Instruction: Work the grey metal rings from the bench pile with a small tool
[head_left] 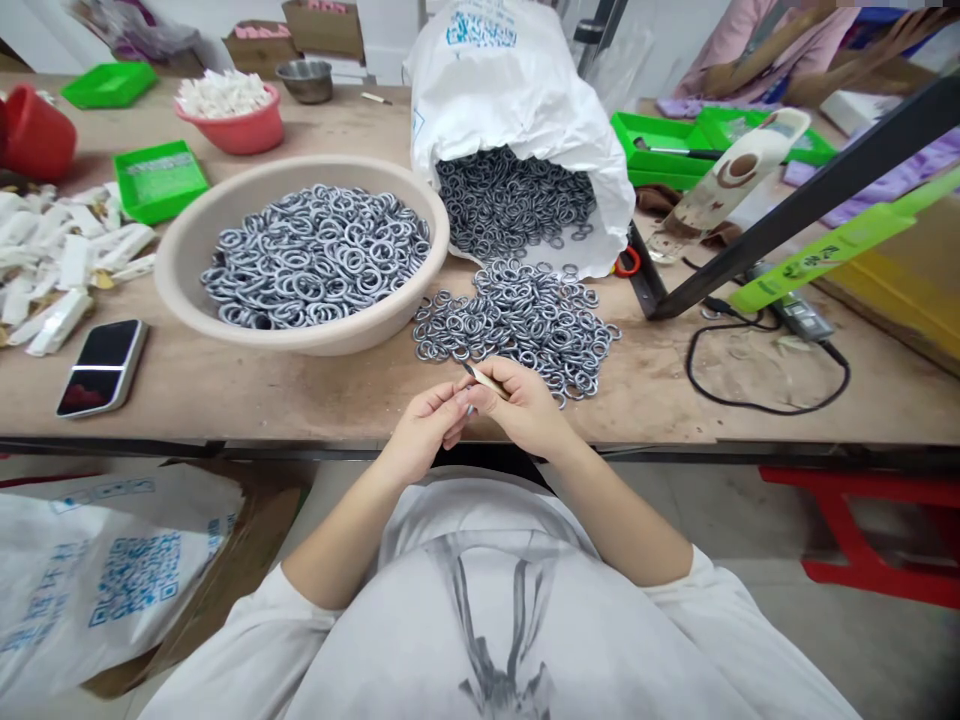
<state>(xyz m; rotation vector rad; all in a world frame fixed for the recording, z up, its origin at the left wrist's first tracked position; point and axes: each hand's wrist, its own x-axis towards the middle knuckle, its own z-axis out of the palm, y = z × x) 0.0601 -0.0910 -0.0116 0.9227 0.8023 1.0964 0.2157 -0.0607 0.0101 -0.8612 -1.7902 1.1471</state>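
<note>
Both hands meet at the table's front edge, just before a loose pile of grey rings. My right hand is closed around a slim tool with a pale handle and a dark tip, which points left and away from me. The fingers of my left hand are pinched together against the right fingertips. Whatever sits between them is mostly hidden; only a small bluish-grey bit shows. Behind the pile lies a white sack, its mouth towards me and full of rings. To the left, a beige basin holds many more rings.
A phone and white strip-like pieces lie at left. Farther back stand green trays and a red bowl of white pieces. A black metal bar slants across the right, near a cable. Another person sits beyond.
</note>
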